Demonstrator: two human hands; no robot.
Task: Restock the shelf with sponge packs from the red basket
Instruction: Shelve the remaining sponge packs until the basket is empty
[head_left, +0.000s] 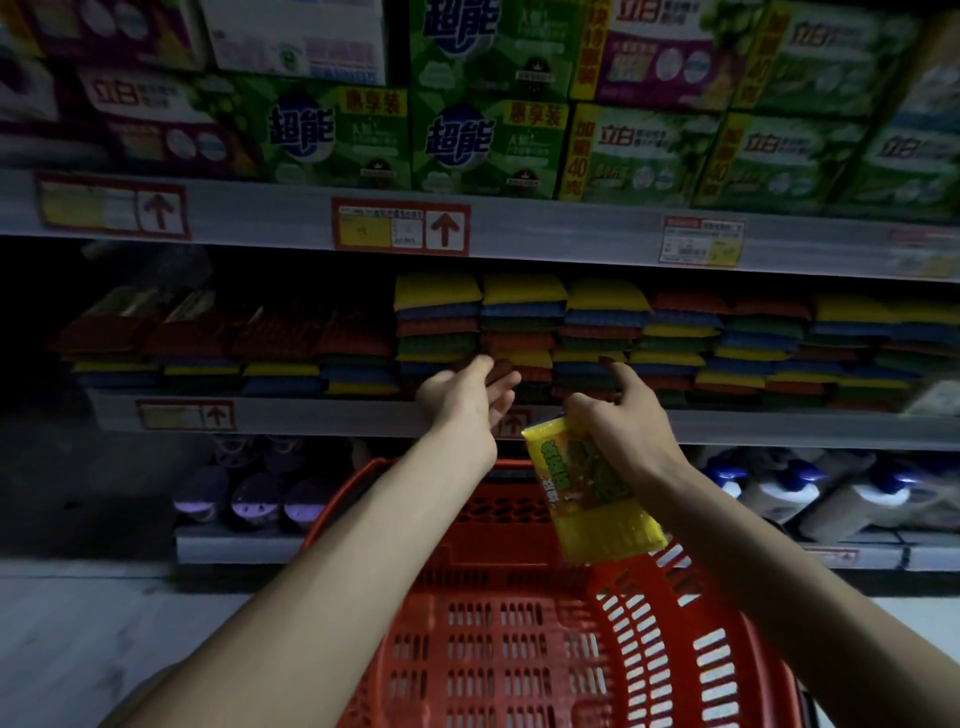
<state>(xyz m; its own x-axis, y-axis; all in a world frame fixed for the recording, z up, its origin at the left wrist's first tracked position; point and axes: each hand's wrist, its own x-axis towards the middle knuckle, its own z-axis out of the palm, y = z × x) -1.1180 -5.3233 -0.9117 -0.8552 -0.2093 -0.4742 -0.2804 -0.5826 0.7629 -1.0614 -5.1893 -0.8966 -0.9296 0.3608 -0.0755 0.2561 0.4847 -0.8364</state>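
Film-wrapped sponge pack (592, 499) at frame centre — likely light, squashy, slippery — hangs pinched at its top by the right hand (618, 421); left hand (467, 400) spread empty.

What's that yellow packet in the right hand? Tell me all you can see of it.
The sponge pack is a flat, glossy plastic packet, mostly yellow with a green and orange printed label. The right hand grips its top end, so it hangs tilted over the red basket, just below the shelf of stacked sponges. Nothing else touches it.
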